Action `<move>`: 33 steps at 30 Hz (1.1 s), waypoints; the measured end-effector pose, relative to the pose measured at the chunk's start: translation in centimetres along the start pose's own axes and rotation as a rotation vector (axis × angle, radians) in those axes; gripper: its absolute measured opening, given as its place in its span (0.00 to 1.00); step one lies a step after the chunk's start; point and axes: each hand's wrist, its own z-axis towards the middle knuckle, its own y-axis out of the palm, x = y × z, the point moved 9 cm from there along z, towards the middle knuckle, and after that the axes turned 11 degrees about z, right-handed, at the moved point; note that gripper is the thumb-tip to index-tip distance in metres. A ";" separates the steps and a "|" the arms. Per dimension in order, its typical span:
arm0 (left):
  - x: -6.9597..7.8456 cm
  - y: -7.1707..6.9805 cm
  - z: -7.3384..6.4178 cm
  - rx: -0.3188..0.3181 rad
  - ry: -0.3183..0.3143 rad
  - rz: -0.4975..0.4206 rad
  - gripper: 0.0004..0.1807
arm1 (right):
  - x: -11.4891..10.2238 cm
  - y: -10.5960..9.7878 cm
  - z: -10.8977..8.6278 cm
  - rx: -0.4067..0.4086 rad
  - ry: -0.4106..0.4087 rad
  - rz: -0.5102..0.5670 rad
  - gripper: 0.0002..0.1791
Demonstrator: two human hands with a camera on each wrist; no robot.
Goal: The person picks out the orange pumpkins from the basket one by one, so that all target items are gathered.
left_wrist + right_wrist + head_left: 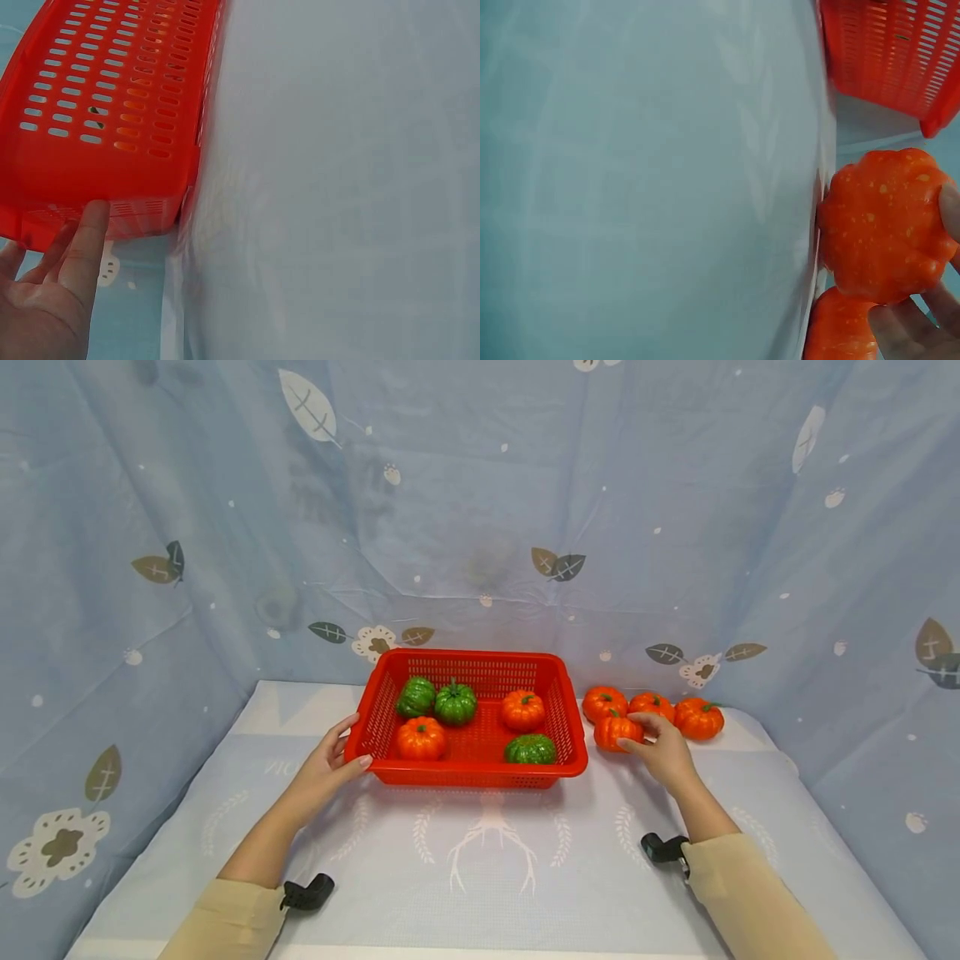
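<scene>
A red plastic basket with slotted walls stands on the table. My left hand holds its near left corner, thumb at the front and fingers along the left side; the left wrist view shows these fingertips against the wall. Right of the basket, my right hand grips a small orange pumpkin between thumb and fingers. Its ribbed surface fills much of the right wrist view. Inside the basket lie two orange pumpkins and three green ones.
Three more orange pumpkins sit in a row behind the right hand, near the table's back edge. A pale patterned cloth covers the table. Blue leaf-printed curtains hang close behind and at both sides.
</scene>
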 end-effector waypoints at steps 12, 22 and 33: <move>0.0 0.0 -0.1 0.001 -0.001 0.000 0.46 | 0.4 -0.5 -0.7 0.031 0.068 -0.061 0.25; 0.0 0.0 0.0 0.004 0.007 -0.015 0.45 | 0.4 0.1 -0.9 -0.067 0.153 -0.092 0.36; 0.0 0.0 0.0 0.007 0.007 -0.016 0.45 | 1.3 0.7 -0.7 -0.131 0.208 -0.118 0.42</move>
